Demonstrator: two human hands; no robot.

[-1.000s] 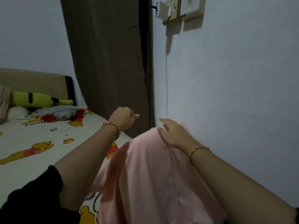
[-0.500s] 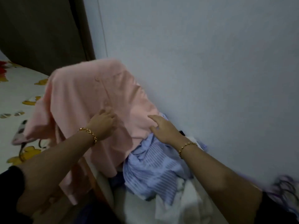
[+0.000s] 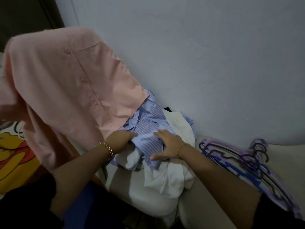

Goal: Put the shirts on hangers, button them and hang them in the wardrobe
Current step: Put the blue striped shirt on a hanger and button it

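"While the left hand [image 3: 121, 139] had its fingers curled into a fold of the blue striped shirt [image 3: 148, 124] and the right hand [image 3: 168, 144] lay flat and spread on the same cloth, what worried you?"

"The pink shirt [image 3: 66, 90]. It hung buttoned just above, its hem lying over the striped one's top edge. A pull on the striped shirt could, I judged, drag that hem and tip the pink one off whatever carried it; I couldn't see what that was."

"And the white garment [image 3: 165, 180]?"

"Tangled underneath, touching the striped shirt. It might have come up too, or slid off the edge."

"Where was all this?"

"On a pale cushioned seat [image 3: 283, 159] against a plain bluish wall [image 3: 214, 63], with the hangers [image 3: 239, 156] heaped to the right on the same seat, near the pile. A bed with a cartoon-bear sheet [image 3: 13, 156] lay to the left, and a dark curtain or door [image 3: 24, 12] filled the top-left corner. No wardrobe showed."
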